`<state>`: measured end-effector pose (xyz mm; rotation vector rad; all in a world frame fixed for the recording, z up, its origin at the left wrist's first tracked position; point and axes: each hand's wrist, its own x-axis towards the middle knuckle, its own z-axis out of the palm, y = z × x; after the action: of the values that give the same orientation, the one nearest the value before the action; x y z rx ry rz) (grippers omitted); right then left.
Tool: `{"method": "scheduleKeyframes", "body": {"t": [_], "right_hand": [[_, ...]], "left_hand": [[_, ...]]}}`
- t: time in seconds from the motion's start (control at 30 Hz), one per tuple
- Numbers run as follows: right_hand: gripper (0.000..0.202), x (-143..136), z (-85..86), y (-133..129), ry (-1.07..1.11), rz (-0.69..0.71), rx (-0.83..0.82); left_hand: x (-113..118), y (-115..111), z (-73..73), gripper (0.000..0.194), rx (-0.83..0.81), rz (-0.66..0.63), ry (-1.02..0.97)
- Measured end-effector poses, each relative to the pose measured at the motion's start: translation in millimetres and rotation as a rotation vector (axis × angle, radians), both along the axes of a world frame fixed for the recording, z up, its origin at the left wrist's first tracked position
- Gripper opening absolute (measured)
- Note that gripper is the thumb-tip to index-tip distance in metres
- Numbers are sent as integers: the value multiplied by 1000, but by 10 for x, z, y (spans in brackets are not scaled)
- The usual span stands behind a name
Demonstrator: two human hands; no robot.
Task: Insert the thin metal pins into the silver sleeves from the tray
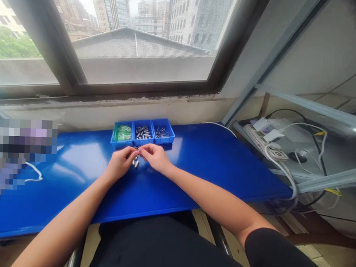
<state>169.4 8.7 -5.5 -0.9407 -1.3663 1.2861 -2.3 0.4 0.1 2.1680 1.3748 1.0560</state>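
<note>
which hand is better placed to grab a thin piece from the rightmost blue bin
Right, I'd judge: the right hand is nearer the rightmost blue bin, while the left hand is farther left and would likely have to reach past it.

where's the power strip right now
In the head view, the power strip is at the right, beyond the blue table's right edge, with white plugs in it.

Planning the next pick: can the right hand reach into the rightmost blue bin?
Likely yes: the rightmost blue bin is open-topped and close to the right hand, though that hand's fingers meet the left hand.
</note>
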Motion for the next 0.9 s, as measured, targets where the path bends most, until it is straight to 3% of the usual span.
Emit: {"method": "scheduleKeyframes", "body": {"t": [0.33, 0.6, 0.9], "right_hand": [[31, 3, 22, 18, 3, -20, -27], [33, -9, 20, -29, -13, -2, 56], [35, 1, 23, 8, 15, -26, 1]], "left_hand": [[8, -11, -16, 29, 17, -43, -46], [-16, 1, -9, 29, 17, 7, 3], [12, -13, -20, 28, 26, -34, -52]]}}
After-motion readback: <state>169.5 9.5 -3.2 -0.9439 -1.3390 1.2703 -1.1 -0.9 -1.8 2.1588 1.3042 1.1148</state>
